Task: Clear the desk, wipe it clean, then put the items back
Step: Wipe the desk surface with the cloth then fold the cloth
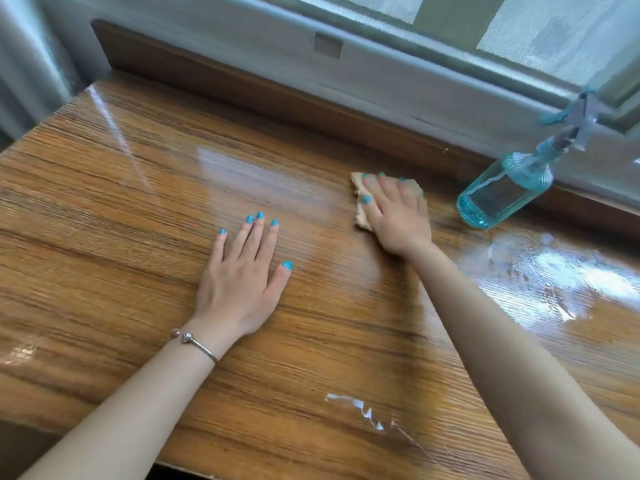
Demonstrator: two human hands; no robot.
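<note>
A glossy brown wood-grain desk (pixel 104 209) fills the view. The left hand (pixel 242 271) lies flat near the centre, fingers straight and holding nothing, a thin silver bracelet (pixel 195 342) on its wrist. At two o'clock from it, the right hand (pixel 398 216) presses a small tan cloth (pixel 360 187) onto the desk — fingers spread over it. Farther toward three o'clock stands a clear blue glass spray bottle (pixel 505 188), beside wet streaks (pixel 554 275).

Daylight through a screened window (pixel 540 32) falls over a wooden sill (pixel 242 84).

Glossy wooden desk (pixel 104 209), tan cloth (pixel 360 188), teal spray bottle (pixel 502 192)
</note>
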